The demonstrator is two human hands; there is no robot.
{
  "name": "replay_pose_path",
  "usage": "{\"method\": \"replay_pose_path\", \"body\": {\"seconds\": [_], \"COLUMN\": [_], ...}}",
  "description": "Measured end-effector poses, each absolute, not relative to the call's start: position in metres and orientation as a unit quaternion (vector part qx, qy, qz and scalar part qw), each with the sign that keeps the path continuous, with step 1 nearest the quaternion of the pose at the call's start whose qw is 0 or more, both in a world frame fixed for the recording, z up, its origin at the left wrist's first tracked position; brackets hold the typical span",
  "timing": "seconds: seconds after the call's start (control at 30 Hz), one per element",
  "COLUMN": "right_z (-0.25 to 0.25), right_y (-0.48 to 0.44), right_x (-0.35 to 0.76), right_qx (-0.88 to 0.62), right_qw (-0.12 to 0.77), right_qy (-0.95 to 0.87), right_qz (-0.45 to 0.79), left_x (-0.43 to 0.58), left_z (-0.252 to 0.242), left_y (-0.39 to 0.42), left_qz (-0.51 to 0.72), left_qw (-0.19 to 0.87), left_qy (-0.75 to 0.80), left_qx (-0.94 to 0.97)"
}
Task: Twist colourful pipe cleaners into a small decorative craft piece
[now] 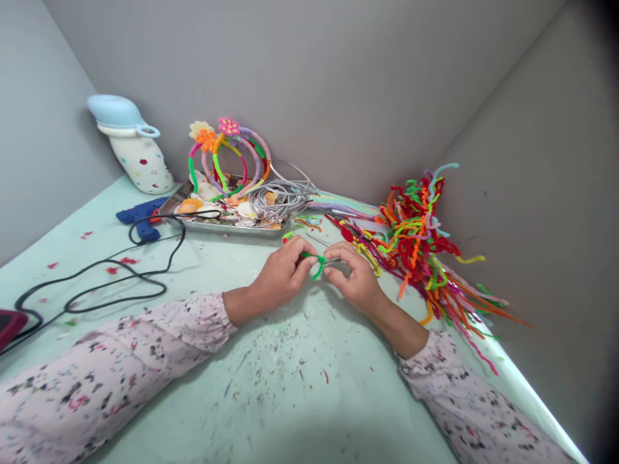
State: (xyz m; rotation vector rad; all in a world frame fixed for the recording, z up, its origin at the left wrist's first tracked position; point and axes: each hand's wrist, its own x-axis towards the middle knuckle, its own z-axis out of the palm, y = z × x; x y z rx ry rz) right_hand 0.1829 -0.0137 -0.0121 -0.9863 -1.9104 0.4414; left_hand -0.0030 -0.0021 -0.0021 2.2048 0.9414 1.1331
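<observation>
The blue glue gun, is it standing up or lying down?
Lying down: the blue glue gun rests flat on the pale green tabletop beside the metal tray, with its black cord trailing away across the tabletop.

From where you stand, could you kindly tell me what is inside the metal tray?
The metal tray holds seashells, coiled grey wire and pipe-cleaner hoops; its floor is hidden beneath them.

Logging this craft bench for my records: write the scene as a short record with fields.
Left hand: pinching green pipe cleaner
Right hand: pinching the same pipe cleaner
Beside right hand: heap of multicoloured pipe cleaners
Metal tray: holds seashells and coiled silver wire
Behind tray: pipe-cleaner headbands
Left of tray: blue hot glue gun, black cord
</observation>
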Motion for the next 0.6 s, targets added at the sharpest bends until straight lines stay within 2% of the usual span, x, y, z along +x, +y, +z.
{"method": "replay_pose_path", "body": {"seconds": [0.37,0.6], "right_z": [-0.0113,-0.0122], "right_y": [-0.0144,-0.0125], "right_x": [0.1783,0.1799], "right_qx": [-0.428,-0.423], "right_qw": [0.444,0.449], "right_qy": [-0.787,-0.787], "right_qz": [0.024,0.001], "left_x": [-0.0026,-0.0021], "left_z": [-0.0005,-0.0016], "left_y": [-0.0017,-0.0013], "left_qz": [0.425,0.417], "left_qw": [0.293,0.299], "left_qy": [0.371,0.362], "left_qx": [0.772,0.778]}}
